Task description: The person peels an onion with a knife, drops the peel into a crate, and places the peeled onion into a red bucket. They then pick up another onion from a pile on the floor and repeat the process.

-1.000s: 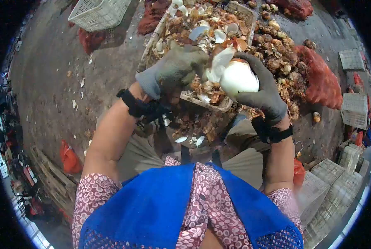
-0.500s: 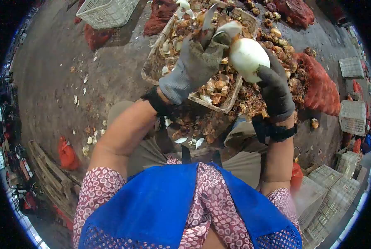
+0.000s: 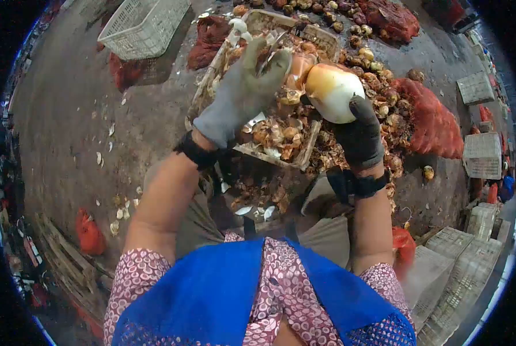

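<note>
A large onion (image 3: pixel 334 92), white with an orange-brown patch on its upper left, is held in my gloved right hand (image 3: pixel 360 137), fingers round its lower right side. My left hand (image 3: pixel 249 86), in a grey glove, is left of the onion and apart from it. Its thumb and fingers point up around a thin metal blade, seen only in part. A loose brown skin piece (image 3: pixel 300 70) shows between the hand and the onion. Below both hands is a shallow crate (image 3: pixel 309 144) full of onion skins.
Unpeeled onions (image 3: pixel 393 109) and a red net sack (image 3: pixel 434 121) lie on the right. A white basket (image 3: pixel 145 29) stands at the upper left, near a red net (image 3: pixel 210 41). More crates (image 3: pixel 483 154) are at the far right, and wooden boards (image 3: pixel 68 254) lie lower left.
My left hand has moved left, away from the onion, and its fingers have spread. The onion has turned in my right hand, so its orange-brown patch now shows. The view has shifted slightly.
</note>
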A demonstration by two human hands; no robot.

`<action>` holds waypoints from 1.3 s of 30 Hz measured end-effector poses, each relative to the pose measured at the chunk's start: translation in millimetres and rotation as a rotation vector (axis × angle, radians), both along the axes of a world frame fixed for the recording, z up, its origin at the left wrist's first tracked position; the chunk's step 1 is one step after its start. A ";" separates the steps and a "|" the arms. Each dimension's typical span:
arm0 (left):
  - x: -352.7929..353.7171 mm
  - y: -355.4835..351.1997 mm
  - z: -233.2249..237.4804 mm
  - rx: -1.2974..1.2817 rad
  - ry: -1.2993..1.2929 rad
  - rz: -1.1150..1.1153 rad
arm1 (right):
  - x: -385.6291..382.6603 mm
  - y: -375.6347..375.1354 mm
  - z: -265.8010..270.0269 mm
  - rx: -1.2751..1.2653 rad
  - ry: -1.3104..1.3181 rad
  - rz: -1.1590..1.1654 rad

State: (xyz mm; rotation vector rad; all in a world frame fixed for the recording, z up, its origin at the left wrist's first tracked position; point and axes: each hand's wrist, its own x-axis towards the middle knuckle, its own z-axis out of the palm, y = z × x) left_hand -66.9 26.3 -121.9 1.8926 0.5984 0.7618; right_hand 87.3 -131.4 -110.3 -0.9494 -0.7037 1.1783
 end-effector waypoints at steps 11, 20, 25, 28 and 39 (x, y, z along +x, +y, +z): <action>4.2 -26.6 -14.3 0.566 0.289 -0.040 | -12.5 20.9 -13.1 0.025 0.265 -0.273; 15.0 -15.6 -34.3 0.476 0.401 0.022 | -26.1 30.3 -13.6 -0.034 -0.173 -0.520; -2.8 -10.5 -37.1 -0.122 -0.090 -0.543 | -9.2 14.3 -2.4 -0.105 -0.349 -0.336; -21.9 -26.3 5.4 -0.734 0.059 -0.615 | 0.7 0.4 -11.7 -0.040 -0.214 -0.144; -9.4 -28.1 -24.9 0.472 0.152 -0.323 | 7.9 -9.2 -19.8 -0.177 -0.215 -0.111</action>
